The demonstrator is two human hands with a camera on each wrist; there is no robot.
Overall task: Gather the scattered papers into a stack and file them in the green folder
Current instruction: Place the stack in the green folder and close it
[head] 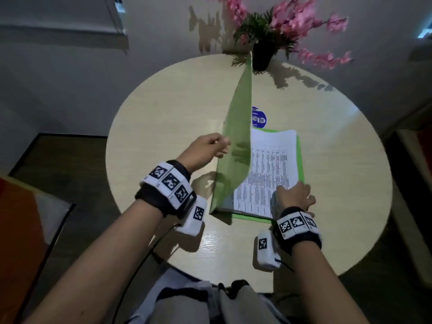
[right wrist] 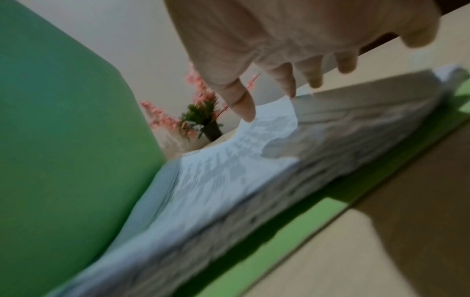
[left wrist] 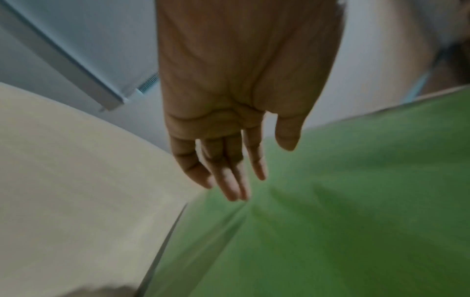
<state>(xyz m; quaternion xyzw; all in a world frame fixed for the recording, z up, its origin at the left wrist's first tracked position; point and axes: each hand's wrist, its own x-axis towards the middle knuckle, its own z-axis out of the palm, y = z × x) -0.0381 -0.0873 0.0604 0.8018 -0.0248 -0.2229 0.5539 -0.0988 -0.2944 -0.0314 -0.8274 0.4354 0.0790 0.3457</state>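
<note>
The green folder lies open on the round table (head: 163, 113). Its front cover (head: 236, 136) stands nearly upright, and the stack of printed papers (head: 268, 164) lies on its back cover (head: 301, 164). My left hand (head: 210, 148) is at the outer side of the raised cover. In the left wrist view its fingers (left wrist: 229, 170) are straight against the green cover (left wrist: 356, 201). My right hand (head: 292, 195) rests over the near right corner of the papers, with its fingertips (right wrist: 246, 112) pointing down onto the stack (right wrist: 229, 180). Neither hand grips anything.
A dark pot of pink flowers (head: 261, 57) stands at the table's far edge, just beyond the cover's tip. A blue round sticker (head: 258, 118) lies behind the folder. An orange chair (head: 18, 218) is at the left, and my lap is at the near edge.
</note>
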